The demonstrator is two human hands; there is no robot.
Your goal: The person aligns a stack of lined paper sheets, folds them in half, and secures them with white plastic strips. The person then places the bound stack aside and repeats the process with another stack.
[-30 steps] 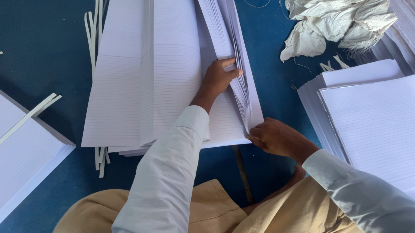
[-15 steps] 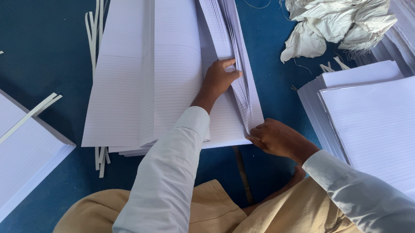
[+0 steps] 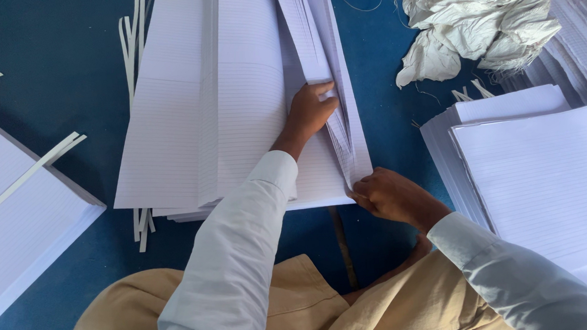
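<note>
Lifted fan of ruled sheets (image 3: 314,43) pinched by left hand (image 3: 309,110); near corner (image 3: 356,178) gripped by right hand (image 3: 390,197) (edges best kept aligned, pulled evenly).

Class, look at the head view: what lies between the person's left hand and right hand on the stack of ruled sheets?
In the head view, a fanned bundle of ruled sheets runs between the left hand and the right hand; both hands grip its edges.
</note>
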